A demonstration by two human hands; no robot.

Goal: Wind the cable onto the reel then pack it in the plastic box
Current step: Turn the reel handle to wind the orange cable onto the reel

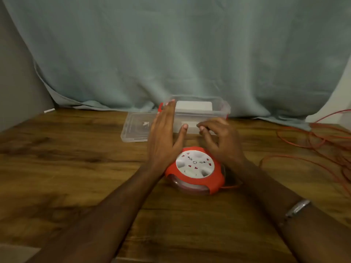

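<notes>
While both hands hover empty above the reel (pixel 194 170), most of the cable (pixel 313 147) lies loose in tangled red loops at the right side of the table (pixel 76 168), well apart from the reel, with only a short strand seen leaving the reel's near right edge. The left hand (pixel 164 137) is flat, fingers together and stretched forward, thumb spread. The right hand (pixel 221 141) is curled, fingers apart and bent, gripping nothing.

The likely trouble is the tangle: if winding begins without straightening those loops, they may knot, snag on the table edge, or drag the light reel sideways. Winding with only one hand steadying the reel could let it skid on the smooth wood. The plastic box (pixel 201 109) stands open just behind the hands with its lid (pixel 135 128) beside it, and a stray elbow or pulled cable might knock either.

The cable runs out of view at the right, so its plug and full length are cut off. Motion blur hides the right fingertips. How much cable is already wound inside the reel is hard to tell, and a white thing in the box cannot be identified.
</notes>
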